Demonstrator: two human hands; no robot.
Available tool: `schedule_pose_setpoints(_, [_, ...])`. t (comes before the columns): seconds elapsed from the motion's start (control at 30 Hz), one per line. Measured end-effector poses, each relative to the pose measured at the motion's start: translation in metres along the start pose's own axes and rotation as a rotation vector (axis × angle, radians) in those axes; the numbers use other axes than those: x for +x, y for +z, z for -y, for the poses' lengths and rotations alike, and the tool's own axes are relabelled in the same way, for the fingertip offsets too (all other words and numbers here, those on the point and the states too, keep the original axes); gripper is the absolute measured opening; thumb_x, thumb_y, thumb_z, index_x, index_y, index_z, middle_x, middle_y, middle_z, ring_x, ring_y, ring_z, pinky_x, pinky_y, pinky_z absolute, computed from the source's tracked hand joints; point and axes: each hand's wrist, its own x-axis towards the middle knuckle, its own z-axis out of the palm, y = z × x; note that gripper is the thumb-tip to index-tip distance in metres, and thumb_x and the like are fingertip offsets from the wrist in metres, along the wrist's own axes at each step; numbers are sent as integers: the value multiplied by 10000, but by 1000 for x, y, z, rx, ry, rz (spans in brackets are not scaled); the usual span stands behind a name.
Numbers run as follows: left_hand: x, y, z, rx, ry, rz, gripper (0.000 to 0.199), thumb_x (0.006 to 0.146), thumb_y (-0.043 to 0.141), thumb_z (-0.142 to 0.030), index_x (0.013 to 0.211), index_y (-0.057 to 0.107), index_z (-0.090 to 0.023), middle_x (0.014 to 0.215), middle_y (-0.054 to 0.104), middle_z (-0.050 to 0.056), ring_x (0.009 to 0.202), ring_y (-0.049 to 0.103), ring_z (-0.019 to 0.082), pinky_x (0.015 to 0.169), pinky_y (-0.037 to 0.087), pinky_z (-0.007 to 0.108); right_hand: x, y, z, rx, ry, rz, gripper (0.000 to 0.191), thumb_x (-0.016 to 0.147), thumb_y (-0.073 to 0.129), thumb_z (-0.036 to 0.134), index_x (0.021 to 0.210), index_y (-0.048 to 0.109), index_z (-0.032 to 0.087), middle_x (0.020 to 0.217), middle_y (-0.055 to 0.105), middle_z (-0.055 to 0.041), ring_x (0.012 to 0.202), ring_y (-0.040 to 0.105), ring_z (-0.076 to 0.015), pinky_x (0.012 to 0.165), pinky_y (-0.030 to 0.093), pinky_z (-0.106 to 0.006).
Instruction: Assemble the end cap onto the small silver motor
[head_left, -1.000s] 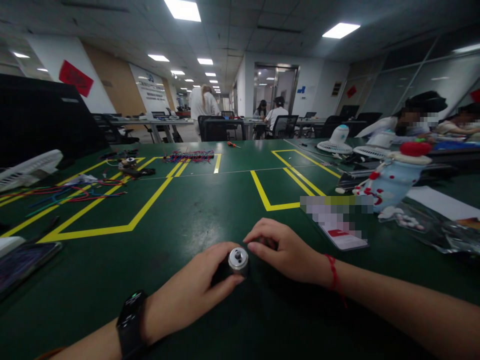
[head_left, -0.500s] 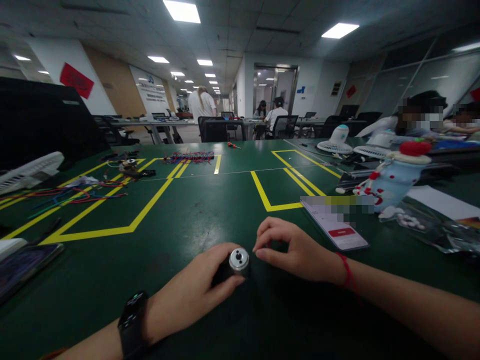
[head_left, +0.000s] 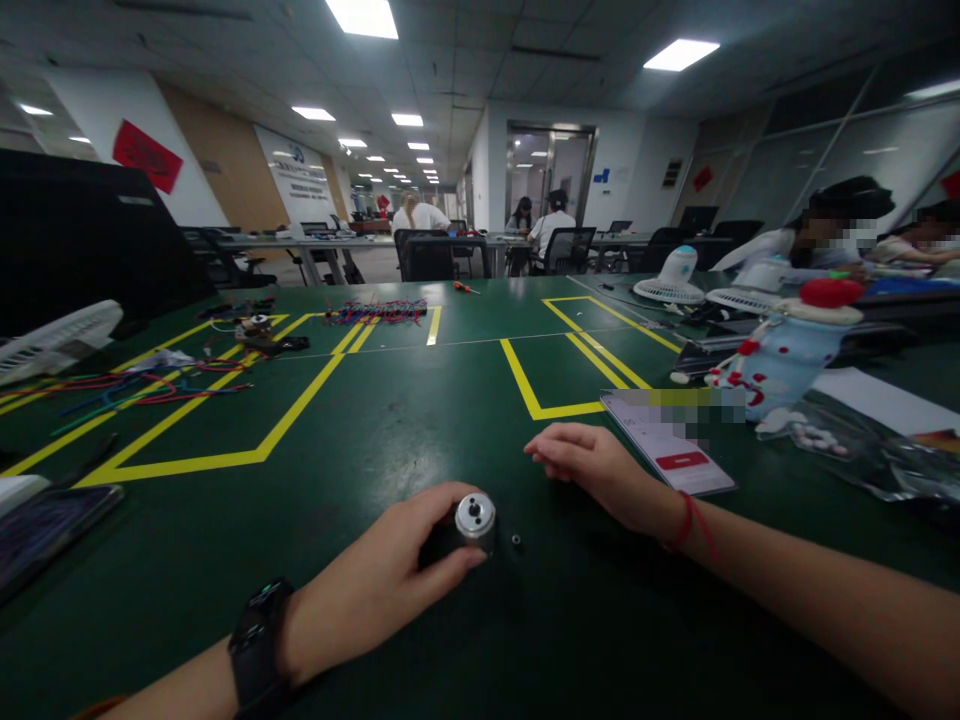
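My left hand (head_left: 409, 555) is wrapped round a small silver cylinder (head_left: 475, 515), which looks like a small motor. It stands upright on the green table, a dark centre and two small holes showing on its top face. Just right of the cylinder lies a tiny metal ring-like piece (head_left: 516, 540), touched by neither hand. My right hand (head_left: 592, 465) is up and to the right of both, its fingers curled together; whether anything is inside them is hidden. Beside that hand lies a phone (head_left: 679, 460) with a lit screen.
Bundled wires (head_left: 379, 311), loose coloured wires (head_left: 172, 385) and a dark phone (head_left: 60, 535) are on the left. An orange screwdriver (head_left: 465, 289) lies far back. On the right are a light-blue bottle (head_left: 799, 355), white fans (head_left: 671, 278) and a clear plastic bag (head_left: 870, 460).
My right hand has moved up and away from the cylinder, its fingers drawing together. The tiny metal piece now shows on the table. My left hand keeps its hold.
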Motion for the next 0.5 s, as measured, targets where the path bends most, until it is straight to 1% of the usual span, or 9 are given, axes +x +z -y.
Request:
schedule_pose_setpoints(0.07, [-1, 0, 0, 0, 3, 3, 291, 894, 579, -205, 1164, 509, -289, 1097, 615, -19, 958, 576, 183, 832, 441, 289, 7, -7, -6, 215, 86, -86, 201, 811, 617, 336, 861, 673, 150, 775, 573, -20, 644, 496, -99, 620, 402, -253])
schedule_pose_setpoints(0.1, [-1, 0, 0, 1, 5, 2, 293, 893, 579, -204, 1164, 508, -290, 1098, 615, -20, 958, 576, 183, 831, 441, 289, 10, -10, -9, 267, 96, -102, 213, 815, 605, 351, 861, 665, 152, 774, 568, -20, 637, 494, -96, 617, 403, -254])
schedule_pose_setpoints(0.2, [-1, 0, 1, 4, 11, -11, 307, 893, 582, -206, 1174, 502, -299, 1106, 615, -21, 965, 574, 185, 842, 434, 297, 15, -14, -12, 265, 85, -101, 223, 827, 581, 367, 868, 651, 159, 789, 566, -22, 636, 493, -93, 622, 405, -258])
schedule_pose_setpoints(0.3, [0, 1, 2, 5, 9, -15, 302, 895, 579, -209, 1173, 507, -303, 1115, 612, -20, 974, 571, 187, 850, 431, 301, 11, -10, -7, 204, 84, -69, 185, 803, 625, 329, 827, 667, 150, 765, 570, -20, 627, 488, -96, 594, 382, -252])
schedule_pose_setpoints(0.33, [0, 1, 2, 4, 8, -14, 300, 895, 579, -209, 1172, 509, -302, 1119, 611, -19, 979, 569, 188, 854, 431, 303, 8, -7, -4, 128, 64, -21, 164, 788, 649, 307, 810, 677, 146, 766, 575, -22, 636, 493, -101, 592, 377, -252])
schedule_pose_setpoints(0.37, [0, 1, 2, 2, 9, -12, 303, 894, 579, -208, 1174, 510, -300, 1122, 609, -17, 982, 568, 188, 858, 432, 305, 4, -3, -1, 12, 25, 54, 145, 772, 670, 285, 805, 688, 145, 785, 582, -26, 654, 502, -107, 597, 379, -253])
schedule_pose_setpoints(0.47, [1, 2, 1, -13, 9, -11, 335, 883, 589, -203, 1195, 498, -289, 1120, 610, -8, 977, 570, 191, 857, 438, 309, -6, 5, 4, -461, -202, 320, 152, 729, 715, 250, 858, 710, 169, 915, 589, -39, 790, 539, -141, 691, 413, -271])
schedule_pose_setpoints(0.5, [1, 2, 1, -19, 7, -15, 347, 878, 593, -200, 1200, 494, -283, 1116, 612, -4, 972, 572, 193, 851, 442, 310, -8, 7, 4, -584, -276, 378, 163, 725, 717, 247, 873, 710, 181, 947, 585, -38, 827, 542, -148, 726, 420, -279])
